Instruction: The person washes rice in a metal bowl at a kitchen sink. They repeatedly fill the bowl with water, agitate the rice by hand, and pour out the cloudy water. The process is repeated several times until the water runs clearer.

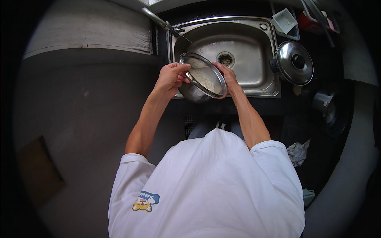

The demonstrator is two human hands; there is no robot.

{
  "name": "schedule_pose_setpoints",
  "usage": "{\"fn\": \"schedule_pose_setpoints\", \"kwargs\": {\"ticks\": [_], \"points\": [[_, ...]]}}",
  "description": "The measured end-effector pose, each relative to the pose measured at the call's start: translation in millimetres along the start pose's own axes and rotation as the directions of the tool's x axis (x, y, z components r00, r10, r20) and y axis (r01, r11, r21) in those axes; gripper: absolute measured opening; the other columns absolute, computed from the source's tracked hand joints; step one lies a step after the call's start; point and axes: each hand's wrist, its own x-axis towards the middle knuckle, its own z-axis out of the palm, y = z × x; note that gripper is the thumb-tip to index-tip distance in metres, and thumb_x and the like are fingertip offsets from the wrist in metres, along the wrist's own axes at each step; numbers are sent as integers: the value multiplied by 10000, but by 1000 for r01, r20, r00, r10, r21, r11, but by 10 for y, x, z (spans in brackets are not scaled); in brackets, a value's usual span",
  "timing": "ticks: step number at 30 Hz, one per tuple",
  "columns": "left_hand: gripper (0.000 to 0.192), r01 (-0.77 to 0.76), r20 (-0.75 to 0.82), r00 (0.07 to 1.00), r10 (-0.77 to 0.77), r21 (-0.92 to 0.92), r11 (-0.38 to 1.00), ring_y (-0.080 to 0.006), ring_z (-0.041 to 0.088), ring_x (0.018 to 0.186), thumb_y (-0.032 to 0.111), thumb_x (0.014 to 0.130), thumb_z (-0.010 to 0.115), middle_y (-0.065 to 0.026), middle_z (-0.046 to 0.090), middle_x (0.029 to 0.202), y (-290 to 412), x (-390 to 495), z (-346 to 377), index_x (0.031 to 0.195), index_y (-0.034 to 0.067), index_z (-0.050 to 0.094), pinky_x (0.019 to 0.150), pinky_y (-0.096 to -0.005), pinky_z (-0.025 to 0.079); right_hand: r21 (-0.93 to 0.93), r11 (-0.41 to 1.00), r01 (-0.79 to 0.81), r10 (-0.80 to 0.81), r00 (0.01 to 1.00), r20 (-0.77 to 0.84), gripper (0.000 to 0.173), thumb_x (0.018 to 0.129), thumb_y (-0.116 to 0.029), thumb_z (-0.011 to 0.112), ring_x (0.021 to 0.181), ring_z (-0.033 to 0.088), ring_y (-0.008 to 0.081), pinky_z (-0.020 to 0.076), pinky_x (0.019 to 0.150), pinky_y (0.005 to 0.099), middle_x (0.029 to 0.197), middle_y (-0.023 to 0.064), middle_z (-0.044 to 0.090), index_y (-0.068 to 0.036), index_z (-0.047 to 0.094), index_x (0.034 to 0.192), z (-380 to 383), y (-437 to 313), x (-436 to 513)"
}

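A shiny metal pot (pixel 193 92) is tilted over the near left part of the stainless steel sink (pixel 253 59). White grains that look like rice (pixel 205 79) lie in cloudy water inside it. My left hand (pixel 173 76) grips the rim on the left, thumb on top and fingers bent around the edge. On the right side, my right hand (pixel 227 78) holds the pot against its palm, its fingertips near the far rim. From the faucet (pixel 157 20), a thin line of water falls toward the basin just beyond the pot.
The drain (pixel 225 59) sits beyond my right hand. A lidded metal pot (pixel 293 70) with a black side handle stands right of the sink. Behind it are a translucent plastic container (pixel 285 21) and a red object (pixel 309 23). A crumpled cloth (pixel 298 152) lies nearer me.
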Motion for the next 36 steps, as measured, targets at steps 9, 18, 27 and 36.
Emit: {"fn": "schedule_pose_setpoints", "kwargs": {"ticks": [9,18,27,36], "points": [[256,6,21,1000,-6,-1,1000,-87,667,542,145,905,769,-25,648,704,14,15,15,780,102,550,353,-133,312,-32,999,6,-6,1000,10,332,1026,-241,597,1079,650,155,513,974,297,1193,49,706,-35,679,1273,-22,7,8],[263,-1,25,1000,1,21,1000,-88,673,555,156,904,775,-10,633,707,20,-7,83,781,108,548,361,-141,290,-16,1000,-17,17,1000,14,336,1030,-243,593,1112,645,164,507,994,305,1234,53,697,-37,677,1281,-35,7,19],[256,-8,32,999,6,37,999,-86,679,564,164,901,779,-7,644,716,66,-14,117,789,110,555,366,-141,292,-24,1000,-1,1,1000,22,336,1031,-238,589,1131,644,168,506,1004,311,1246,58,696,-35,672,1286,-28,14,52],[257,6,22,1000,-8,59,998,-85,679,569,163,896,783,-13,646,722,90,16,131,788,110,556,370,-136,296,-54,999,3,-1,999,39,349,1036,-254,582,1127,637,160,502,995,309,1255,49,690,-36,668,1294,-35,18,51]]}}
